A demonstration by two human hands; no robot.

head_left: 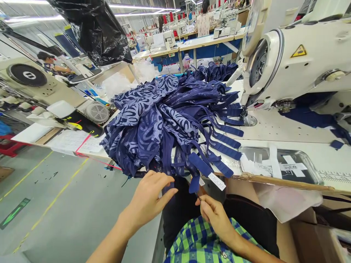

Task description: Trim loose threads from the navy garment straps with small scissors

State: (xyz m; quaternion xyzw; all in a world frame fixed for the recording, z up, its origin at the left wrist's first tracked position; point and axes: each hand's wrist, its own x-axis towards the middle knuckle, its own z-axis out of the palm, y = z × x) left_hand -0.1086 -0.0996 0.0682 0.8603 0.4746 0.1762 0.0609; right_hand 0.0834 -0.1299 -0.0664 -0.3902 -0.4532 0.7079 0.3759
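A heap of navy lace garments (153, 128), which look like bras, hangs over the front edge of the sewing table. Their flat fabric end tabs (226, 146) fan out to the right. My left hand (152, 193) is at the heap's lower edge, fingers curved and thumb apart from them; a bit of blue fabric shows behind the gap. My right hand (215, 217), over my lap, pinches a thin dark thing whose kind I cannot make out. Its tip meets a hanging blue tab (194, 184). Beside that tab is a white printed label (216, 181).
A white sewing machine (301, 58) stands at the right, its needle area close to the tabs. In front of it, a metal tray (309, 171) holds white labels. Another machine (46, 80) is at the left, below a black plastic bag (95, 33). People work farther back.
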